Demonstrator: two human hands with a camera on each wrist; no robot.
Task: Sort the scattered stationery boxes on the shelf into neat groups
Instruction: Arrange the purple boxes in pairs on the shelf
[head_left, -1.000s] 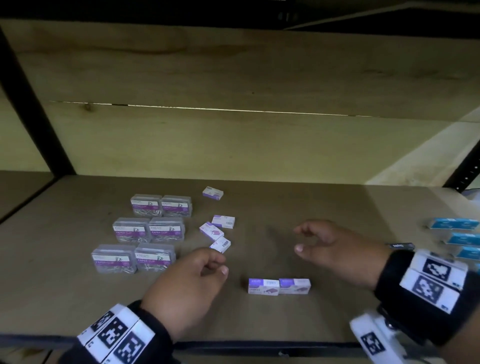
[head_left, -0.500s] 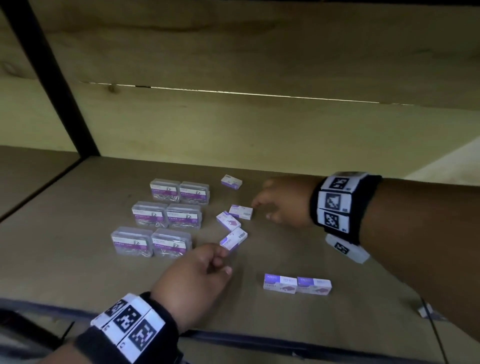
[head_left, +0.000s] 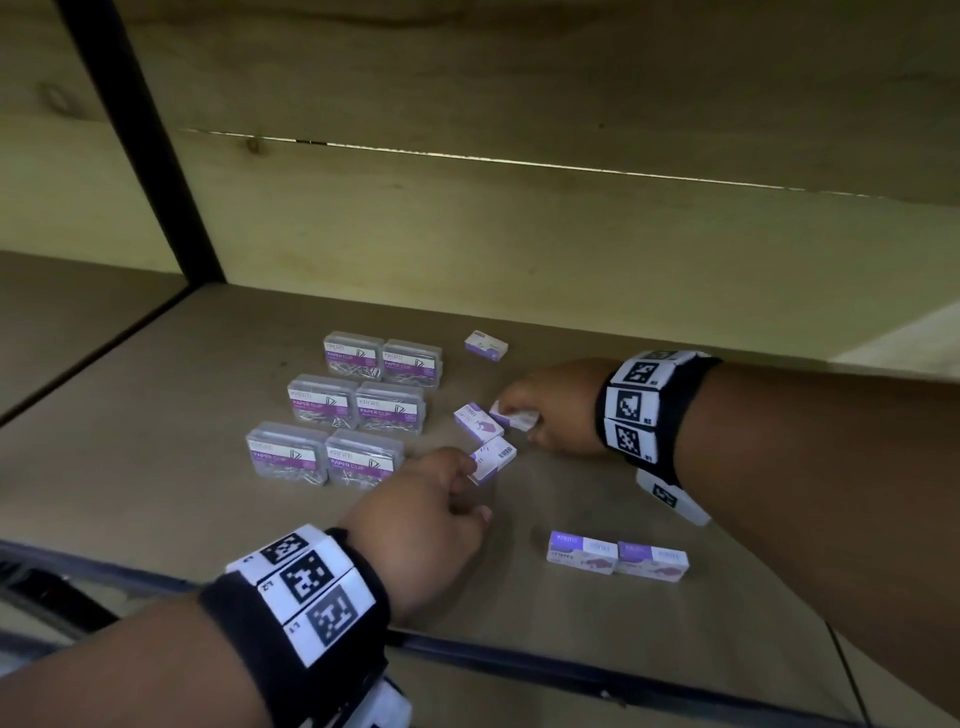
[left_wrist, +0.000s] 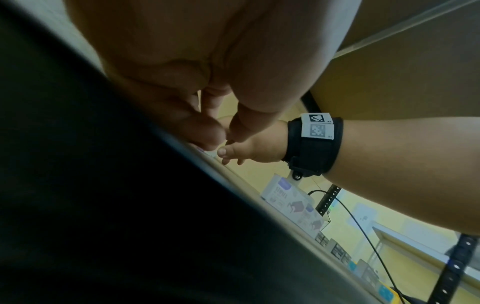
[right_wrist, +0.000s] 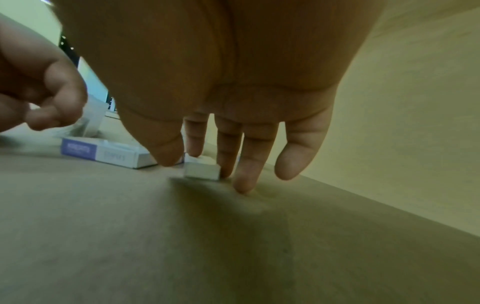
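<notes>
Hands met at frame center over the shelf (head_left: 156, 415). The left hand (head_left: 415, 525), lower center, pinched a tilted staple box (head_left: 496, 457) between thumb and fingertips. The right hand (head_left: 558, 410), center right, gripped a second staple box (head_left: 514, 418) between thumb and fingers (right_wrist: 228, 148), the box resting on the board. A third box (head_left: 478, 422) lay touching it on the left. 6 clear paper clip cases (head_left: 358, 410) sat in 3 rows of 2 at center left. 2 paired boxes (head_left: 618, 558) lay lower right, 1 lone box (head_left: 485, 344) above center.
</notes>
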